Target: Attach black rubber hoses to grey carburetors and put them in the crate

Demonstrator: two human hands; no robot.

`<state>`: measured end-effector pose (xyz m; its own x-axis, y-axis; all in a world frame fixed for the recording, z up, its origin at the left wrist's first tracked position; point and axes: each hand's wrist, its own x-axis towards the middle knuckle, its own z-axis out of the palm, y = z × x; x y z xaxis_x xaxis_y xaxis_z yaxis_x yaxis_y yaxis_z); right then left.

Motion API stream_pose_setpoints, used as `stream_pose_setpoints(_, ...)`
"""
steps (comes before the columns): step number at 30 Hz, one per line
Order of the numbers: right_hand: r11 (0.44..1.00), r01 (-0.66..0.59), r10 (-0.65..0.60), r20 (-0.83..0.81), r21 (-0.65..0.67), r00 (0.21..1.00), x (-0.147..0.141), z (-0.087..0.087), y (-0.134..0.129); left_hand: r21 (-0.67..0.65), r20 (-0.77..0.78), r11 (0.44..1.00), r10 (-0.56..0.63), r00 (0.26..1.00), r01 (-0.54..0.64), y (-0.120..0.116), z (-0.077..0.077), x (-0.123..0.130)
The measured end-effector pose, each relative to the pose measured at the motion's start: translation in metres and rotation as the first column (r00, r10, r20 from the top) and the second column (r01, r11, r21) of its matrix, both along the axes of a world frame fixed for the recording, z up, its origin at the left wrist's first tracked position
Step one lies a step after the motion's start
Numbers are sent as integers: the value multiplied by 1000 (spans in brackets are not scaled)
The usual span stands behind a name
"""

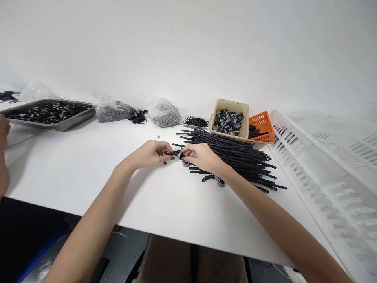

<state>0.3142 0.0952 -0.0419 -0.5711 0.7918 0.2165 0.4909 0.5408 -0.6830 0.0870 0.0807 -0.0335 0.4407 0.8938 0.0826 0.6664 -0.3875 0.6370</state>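
Over the white table [88, 165], my left hand [149, 154] is closed in a pinch on a small black curved piece with a grey ring end [180, 156]. From the other side, the fingertips of my right hand [203, 155] are closed at that same ring end. Just under them lies another grey ring part [185, 163], partly hidden by my fingers. Beside and beneath my right wrist spreads a pile of long black tubes [235, 151]. One more loose black piece with a grey ring [221, 182] rests near my right forearm.
Behind the tubes stand a beige bin [247, 122] of ring pieces and an orange basket [266, 122]. A white slatted crate [324, 177] borders the right. Bags of small parts [165, 113] and a metal tray [70, 122] line the back. Another person's arm [3, 157] shows far left.
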Motion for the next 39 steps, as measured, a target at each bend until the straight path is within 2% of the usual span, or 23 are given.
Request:
stream_pose_setpoints(10,999,-20,22,-59,39,998,-2,-8,4,9,-52,1000,26,998,-26,1,-1,-4)
stream_pose_setpoints(15,999,-21,21,3,39,1000,-1,-11,7,25,-105,1000,19,994,-16,3,-3,-3)
stream_pose_setpoints(25,999,-24,23,23,45,999,1,-11,8,-11,-81,1000,9,997,-10,2,-4,1)
stream_pose_setpoints(35,999,-46,45,-52,-25,998,2,-10,7,4,1,1000,14,1000,-14,-2,0,5)
stream_pose_setpoints(39,999,-25,24,-33,-30,999,2,-10,8,-8,18,1000,1,1000,-1,-1,-2,5)
